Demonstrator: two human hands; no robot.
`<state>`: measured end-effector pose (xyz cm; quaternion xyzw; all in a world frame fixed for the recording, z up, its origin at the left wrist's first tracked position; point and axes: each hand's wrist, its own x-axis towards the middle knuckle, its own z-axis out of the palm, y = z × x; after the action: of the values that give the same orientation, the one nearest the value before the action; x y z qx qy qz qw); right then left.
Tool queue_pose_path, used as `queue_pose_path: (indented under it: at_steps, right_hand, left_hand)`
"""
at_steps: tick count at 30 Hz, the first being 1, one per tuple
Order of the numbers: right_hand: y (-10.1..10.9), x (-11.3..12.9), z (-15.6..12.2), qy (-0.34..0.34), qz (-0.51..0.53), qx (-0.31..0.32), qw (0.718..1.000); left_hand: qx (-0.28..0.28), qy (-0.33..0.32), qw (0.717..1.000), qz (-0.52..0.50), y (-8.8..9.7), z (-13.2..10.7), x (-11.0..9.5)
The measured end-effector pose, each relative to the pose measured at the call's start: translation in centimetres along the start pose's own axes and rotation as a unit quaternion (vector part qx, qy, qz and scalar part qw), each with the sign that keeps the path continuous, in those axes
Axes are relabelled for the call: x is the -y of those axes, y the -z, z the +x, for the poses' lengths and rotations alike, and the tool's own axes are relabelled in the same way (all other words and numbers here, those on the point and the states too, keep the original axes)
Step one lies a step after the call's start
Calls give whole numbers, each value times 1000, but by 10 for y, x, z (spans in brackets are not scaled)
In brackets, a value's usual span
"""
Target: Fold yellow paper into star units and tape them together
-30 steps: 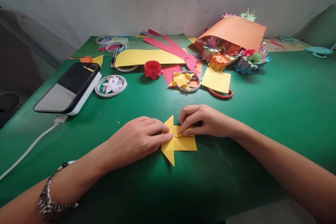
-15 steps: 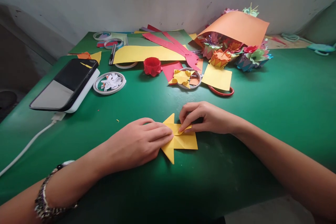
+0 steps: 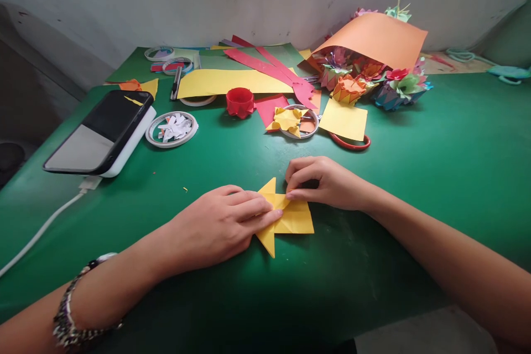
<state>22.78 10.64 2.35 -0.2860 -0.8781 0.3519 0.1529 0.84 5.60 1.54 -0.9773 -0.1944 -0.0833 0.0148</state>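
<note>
A partly folded yellow paper (image 3: 295,221) lies flat on the green table (image 3: 435,144) in front of me. My left hand (image 3: 219,227) rests on its left part, fingers pressed together and holding it down. My right hand (image 3: 326,182) sits at the paper's upper edge, its fingertips pressing a small folded flap flat against the sheet. A beaded bracelet (image 3: 68,315) is on my left wrist.
A phone on a white power bank (image 3: 102,133) with a white cable lies at the left. Tape rolls (image 3: 171,129), a red paper cup shape (image 3: 239,102), yellow and red paper sheets and red-handled scissors (image 3: 350,145) lie beyond. An orange sheet (image 3: 379,38) covers paper flowers at the back right.
My right fingertips have pushed the small raised flap down flat onto the yellow paper. My left hand has stayed on the paper's left part.
</note>
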Motion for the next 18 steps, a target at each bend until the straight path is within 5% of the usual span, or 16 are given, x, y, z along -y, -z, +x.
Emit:
queue_pose_path:
  at_steps: [7,18]
  right_hand:
    - [-12,6,3,-38,-60,-61,996]
    - [-11,16,13,-118,-129,-62,983]
  left_hand:
    - [1,-2,1000,4,0,2,0]
    - [24,-38,998,50,0,6,0]
